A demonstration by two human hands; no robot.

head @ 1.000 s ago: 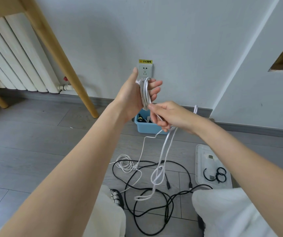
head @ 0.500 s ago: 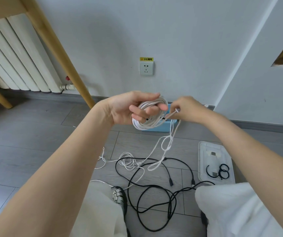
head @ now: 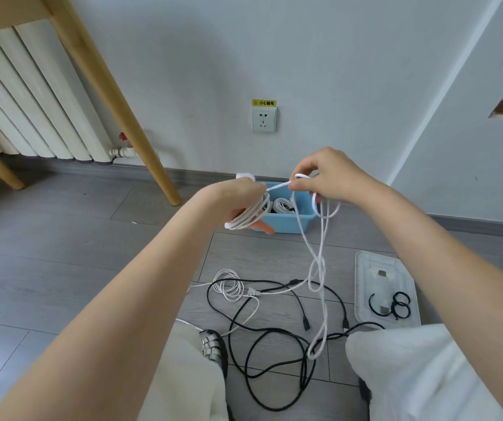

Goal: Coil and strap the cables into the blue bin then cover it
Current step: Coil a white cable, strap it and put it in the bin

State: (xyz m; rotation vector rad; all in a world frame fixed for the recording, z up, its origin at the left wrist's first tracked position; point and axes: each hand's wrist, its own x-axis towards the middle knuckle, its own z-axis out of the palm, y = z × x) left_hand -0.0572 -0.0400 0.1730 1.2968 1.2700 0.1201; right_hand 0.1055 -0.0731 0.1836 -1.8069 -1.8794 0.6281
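My left hand holds a coil of white cable wound around its fingers, in front of the blue bin. My right hand pinches the same cable's loose run a little to the right; the rest hangs down in loops to the floor. The bin stands by the wall and holds a coiled white cable. A black cable and a thin white cable lie tangled on the floor. The clear lid lies at the right with black straps on it.
A wooden table leg slants down at the left, with a white radiator behind it. A wall socket sits above the bin. My knees in white trousers and a sandal fill the bottom.
My left hand has dropped and turned palm-down with the coil. My right hand moved right and pulled a fresh length of white cable taut between the hands.
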